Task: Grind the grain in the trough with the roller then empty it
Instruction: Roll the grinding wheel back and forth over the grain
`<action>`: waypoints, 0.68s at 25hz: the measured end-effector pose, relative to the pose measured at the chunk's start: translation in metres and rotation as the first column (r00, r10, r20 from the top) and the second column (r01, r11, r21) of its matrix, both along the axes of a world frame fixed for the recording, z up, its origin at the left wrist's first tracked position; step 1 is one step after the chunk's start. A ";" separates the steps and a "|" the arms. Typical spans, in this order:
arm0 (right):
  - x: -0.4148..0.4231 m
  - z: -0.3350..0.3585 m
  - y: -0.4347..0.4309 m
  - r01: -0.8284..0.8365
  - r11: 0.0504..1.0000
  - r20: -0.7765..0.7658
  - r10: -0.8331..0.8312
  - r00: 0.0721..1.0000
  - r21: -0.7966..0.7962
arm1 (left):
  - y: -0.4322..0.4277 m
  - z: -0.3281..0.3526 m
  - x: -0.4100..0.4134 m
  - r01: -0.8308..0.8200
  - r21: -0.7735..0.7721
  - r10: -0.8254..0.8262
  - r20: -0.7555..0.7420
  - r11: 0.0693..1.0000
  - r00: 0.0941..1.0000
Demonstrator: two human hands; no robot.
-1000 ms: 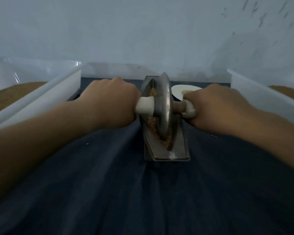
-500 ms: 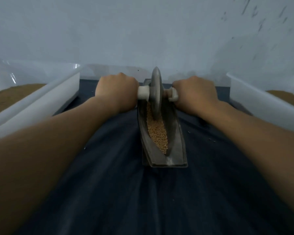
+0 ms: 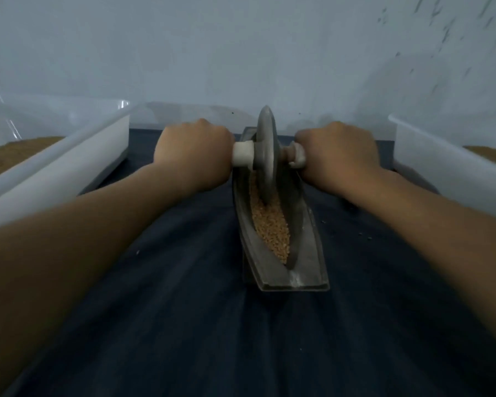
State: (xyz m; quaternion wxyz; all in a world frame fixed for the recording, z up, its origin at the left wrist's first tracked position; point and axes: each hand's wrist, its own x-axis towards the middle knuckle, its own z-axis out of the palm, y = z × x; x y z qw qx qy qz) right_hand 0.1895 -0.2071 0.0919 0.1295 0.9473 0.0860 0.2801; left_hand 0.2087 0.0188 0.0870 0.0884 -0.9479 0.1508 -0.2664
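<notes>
Two hands point(image 3: 194, 156) point(image 3: 338, 156) flanking roller point(image 3: 267, 159), gripping its handles

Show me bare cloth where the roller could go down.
Widest: dark blue cloth nearer than the grey metal trough, between the forearms. Narrower strips flank the trough, bordered by the left white plastic bin and right white plastic bin. Crowded far end: left hand and right hand grip the metal disc roller.

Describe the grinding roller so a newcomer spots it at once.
On the dark blue cloth, between two white plastic bins, lies a long grey metal trough holding tan grain. At its far end stands the grey metal disc roller, left hand and right hand gripping its white handles; nothing else here is round and upright.
</notes>
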 end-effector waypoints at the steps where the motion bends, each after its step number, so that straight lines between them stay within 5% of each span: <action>1: 0.008 0.003 0.001 0.005 0.998 -0.064 -0.001 0.998 0.058 | -0.006 0.007 0.006 -0.014 0.001 0.014 -0.018 1.000 1.000; 4: 0.000 -0.001 0.000 0.002 0.991 -0.115 0.013 0.993 0.133 | -0.014 0.018 -0.004 -0.034 0.071 0.034 -0.002 0.997 0.999; 11: -0.083 -0.024 -0.025 -0.130 0.987 0.088 0.122 0.989 0.091 | 0.016 0.013 -0.066 0.164 0.204 -0.211 0.233 0.965 0.949; 15: -0.033 -0.026 -0.014 -0.025 0.997 0.133 0.015 0.991 0.072 | 0.001 0.003 -0.019 0.023 0.161 -0.050 0.168 0.987 0.985; 17: -0.001 -0.013 -0.006 0.008 0.995 0.032 -0.011 0.999 0.096 | -0.005 0.004 0.006 -0.008 0.081 0.000 0.105 0.997 0.995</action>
